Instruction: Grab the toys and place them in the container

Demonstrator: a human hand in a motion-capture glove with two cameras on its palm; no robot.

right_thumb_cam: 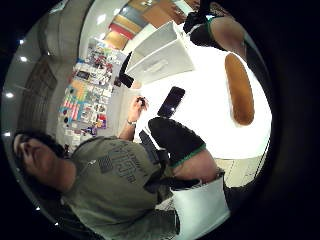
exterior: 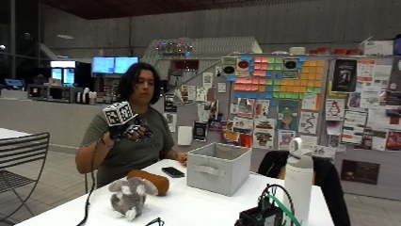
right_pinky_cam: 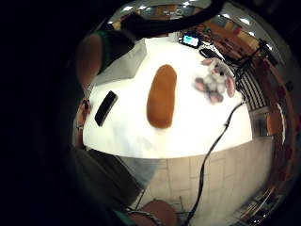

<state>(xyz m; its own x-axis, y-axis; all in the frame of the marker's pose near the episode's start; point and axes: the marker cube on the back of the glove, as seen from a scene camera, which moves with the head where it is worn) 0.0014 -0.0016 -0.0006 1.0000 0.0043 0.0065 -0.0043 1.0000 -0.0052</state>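
Raised at chest height beside the seated person, the gloved right hand (exterior: pixel 130 130) holds nothing; its fingers hang loosely curled, well above the white table (exterior: pixel 188 207). In the outside view, a grey fabric container (exterior: pixel 217 168), square with soft walls and a strap handle on its near face, stands on the table at about 1 o'clock from the toys; its inside is not visible from this angle. A grey plush bunny (exterior: pixel 130 194) with floppy ears sits near the table's front edge, and a brown, rounded, loaf-shaped plush (exterior: pixel 150 181) lies just behind it at 1 o'clock, touching or nearly so. A black phone (exterior: pixel 173 172) lies flat between the plush and the person's bare hand (exterior: pixel 181 158), which rests on the table. A white bottle (exterior: pixel 298 181) with a loop handle stands at 3 o'clock from the container.

From the little finger side palm view, the long brown plush (right_pinky_cam: pixel 161 96) lies mid-table, the bunny (right_pinky_cam: pixel 216 80) apart from it, the phone (right_pinky_cam: pixel 106 108) near the person's edge, and the container (right_pinky_cam: pixel 123 66) beyond.

From the thumb side palm view, the container (right_thumb_cam: pixel 162 55) shows pale walls; the part of its inside that shows holds nothing visible. The brown plush (right_thumb_cam: pixel 239 88) and phone (right_thumb_cam: pixel 171 101) lie on the table, and a gloved part of the hand (right_thumb_cam: pixel 175 139) shows.
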